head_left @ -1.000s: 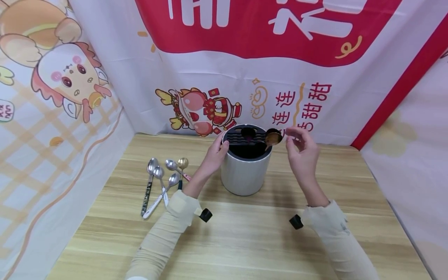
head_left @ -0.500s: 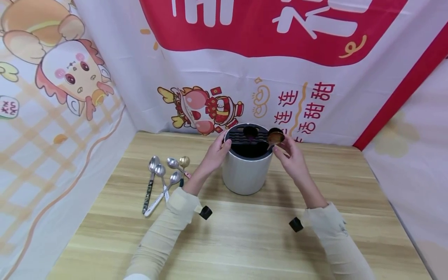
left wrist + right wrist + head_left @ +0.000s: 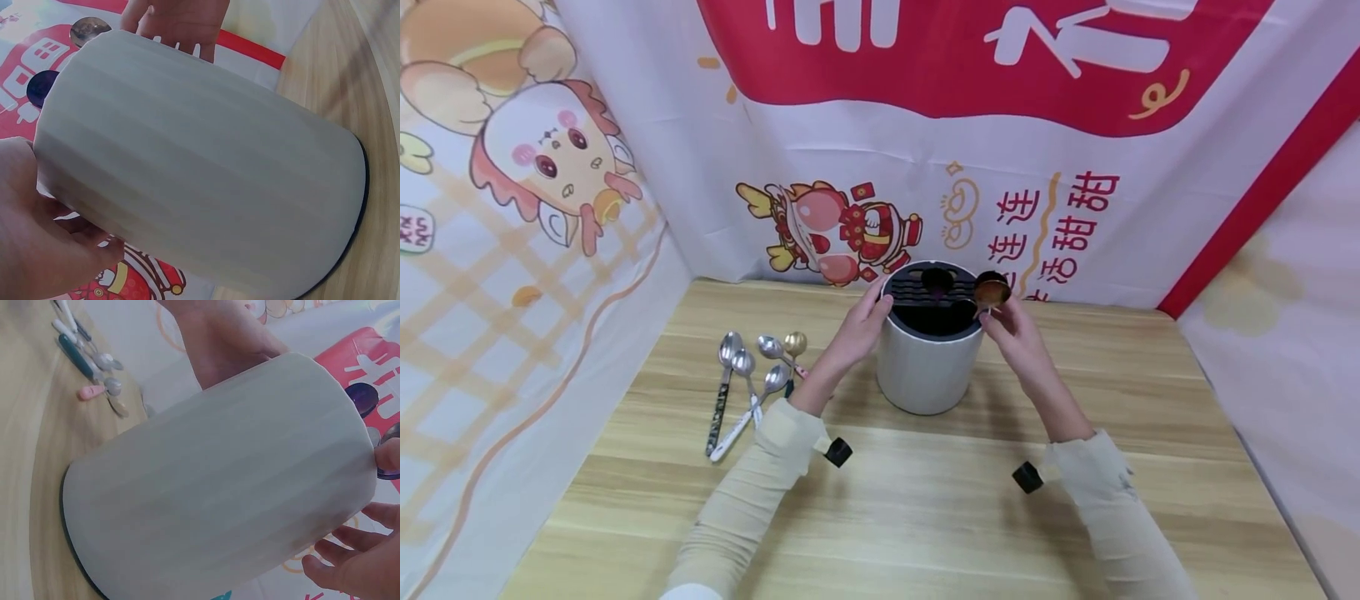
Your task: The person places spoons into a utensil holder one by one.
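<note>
Left hand (image 3: pixel 860 327) and right hand (image 3: pixel 1018 340) grip opposite sides of a smooth, pale, faintly faceted cylindrical container (image 3: pixel 925 375), upright on the wood-grained table (image 3: pixel 932 508), two glossy round-bowled spoons (image 3: pixel 993 290) rising from its dark, slotted top (image 3: pixel 917 292).

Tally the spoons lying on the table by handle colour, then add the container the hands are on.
Black-patterned spoon: 1
White-handled spoons: 2
Pink-handled spoon: 1
Dark green-handled spoon: 1
White cutlery holder: 1
Total: 6
</note>
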`<state>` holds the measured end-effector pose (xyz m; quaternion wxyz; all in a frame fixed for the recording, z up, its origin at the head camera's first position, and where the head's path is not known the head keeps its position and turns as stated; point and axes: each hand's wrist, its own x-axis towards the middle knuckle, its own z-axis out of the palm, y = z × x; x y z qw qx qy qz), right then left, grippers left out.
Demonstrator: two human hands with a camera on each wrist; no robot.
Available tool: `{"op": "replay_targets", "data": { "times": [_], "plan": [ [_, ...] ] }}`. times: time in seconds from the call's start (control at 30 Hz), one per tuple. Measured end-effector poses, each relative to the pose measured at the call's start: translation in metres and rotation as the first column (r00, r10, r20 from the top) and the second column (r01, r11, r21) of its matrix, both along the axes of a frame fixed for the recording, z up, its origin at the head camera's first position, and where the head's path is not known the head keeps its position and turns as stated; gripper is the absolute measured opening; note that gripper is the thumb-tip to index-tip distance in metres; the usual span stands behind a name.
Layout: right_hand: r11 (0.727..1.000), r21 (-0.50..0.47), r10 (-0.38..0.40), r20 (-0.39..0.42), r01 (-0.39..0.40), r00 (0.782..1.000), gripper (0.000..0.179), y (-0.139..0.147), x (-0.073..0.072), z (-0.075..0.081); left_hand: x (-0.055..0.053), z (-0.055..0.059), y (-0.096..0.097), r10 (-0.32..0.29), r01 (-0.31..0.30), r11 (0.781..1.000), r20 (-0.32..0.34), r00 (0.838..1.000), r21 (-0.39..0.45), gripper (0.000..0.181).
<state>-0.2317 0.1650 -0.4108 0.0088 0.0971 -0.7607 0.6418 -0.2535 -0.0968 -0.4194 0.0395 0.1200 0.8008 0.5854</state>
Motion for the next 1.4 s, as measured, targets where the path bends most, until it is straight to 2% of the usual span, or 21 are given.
{"op": "replay_targets", "data": {
  "times": [0.2, 0.33, 0.53, 0.67, 0.8, 0.97, 1.13, 1.2, 1.27, 1.4],
  "plan": [
    [0.998, -0.061, -0.012, 0.079, 0.017, 0.997, 0.046, 0.001, 0.000, 0.000, 0.005, -0.003, -0.010, 0.006, -0.008, 0.998, -0.034, 0.999, -0.055, 0.053],
    [0.996, -0.086, -0.026, 0.102, 0.035, 0.994, 0.044, 0.001, 0.000, 0.000, 0.012, -0.006, -0.024, 0.006, -0.008, 0.997, -0.027, 1.000, -0.075, 0.053],
    [0.998, -0.063, -0.020, 0.132, 0.028, 0.991, 0.048, 0.002, 0.002, 0.001, 0.025, -0.012, -0.045, -0.033, 0.033, 0.991, -0.001, 0.999, -0.126, 0.049],
    [0.999, -0.038, -0.007, 0.160, 0.014, 0.987, 0.051, 0.003, 0.000, 0.003, 0.032, -0.019, -0.060, -0.032, 0.034, 0.986, 0.017, 0.999, -0.164, 0.045],
    [1.000, -0.028, -0.002, 0.178, 0.007, 0.984, 0.052, 0.003, -0.002, 0.005, 0.037, -0.025, -0.074, 0.009, -0.001, 0.980, 0.040, 0.999, -0.198, 0.043],
    [1.000, -0.026, 0.010, 0.195, -0.005, 0.981, 0.051, 0.003, -0.005, 0.009, 0.038, -0.036, -0.097, 0.106, -0.093, 0.968, 0.045, 0.993, -0.233, 0.041],
    [0.999, -0.029, 0.020, 0.214, -0.014, 0.977, 0.051, 0.002, -0.004, 0.012, 0.039, -0.049, -0.122, 0.227, -0.207, 0.943, 0.050, 0.973, -0.261, 0.043],
    [0.999, -0.033, 0.027, 0.218, -0.021, 0.975, 0.050, 0.001, -0.003, 0.014, 0.040, -0.052, -0.131, 0.259, -0.233, 0.932, 0.061, 0.964, -0.278, 0.044],
    [0.999, -0.038, 0.033, 0.224, -0.026, 0.974, 0.050, 0.001, -0.002, 0.015, 0.042, -0.055, -0.139, 0.277, -0.244, 0.924, 0.073, 0.958, -0.294, 0.045],
    [0.998, -0.056, 0.038, 0.229, -0.026, 0.973, 0.049, 0.001, -0.002, 0.016, 0.040, -0.060, -0.152, 0.287, -0.257, 0.906, 0.041, 0.957, -0.337, 0.044]
  ]
}}
